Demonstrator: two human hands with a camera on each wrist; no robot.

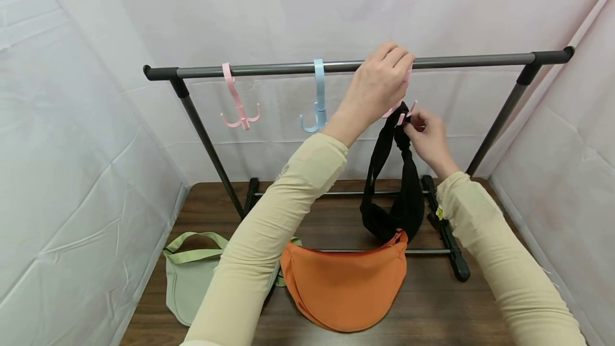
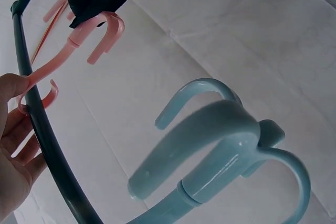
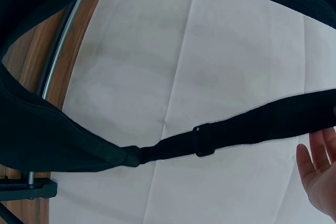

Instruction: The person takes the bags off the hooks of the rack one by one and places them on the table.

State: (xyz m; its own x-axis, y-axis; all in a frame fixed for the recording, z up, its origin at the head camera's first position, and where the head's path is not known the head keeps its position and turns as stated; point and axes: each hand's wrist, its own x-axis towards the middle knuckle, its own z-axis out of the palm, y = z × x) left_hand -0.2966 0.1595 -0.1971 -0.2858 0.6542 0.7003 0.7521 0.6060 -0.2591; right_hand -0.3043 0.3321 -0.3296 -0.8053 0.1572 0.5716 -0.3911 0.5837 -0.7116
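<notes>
My left hand [image 1: 381, 81] is up at the rack's bar, its thumb and fingers pinching the top of a pink hook [image 2: 58, 59] where it curls over the bar. A black shoulder bag [image 1: 408, 202] hangs by its strap [image 1: 381, 148] from this hook's lower prongs, its body down near the table. My right hand [image 1: 429, 135] pinches the strap close beside a prong. In the right wrist view the strap's buckle [image 3: 202, 140] shows between the hand and the bag's zipped body. Part of the pink hook is hidden behind my left hand in the head view.
Another pink hook [image 1: 238, 100] and a light blue hook [image 1: 319, 95] hang on the metal bar [image 1: 480, 61] to the left. On the wooden table lie an orange bag [image 1: 346, 287] and a pale green bag [image 1: 192, 282], partly behind my left sleeve. White curtains surround the rack.
</notes>
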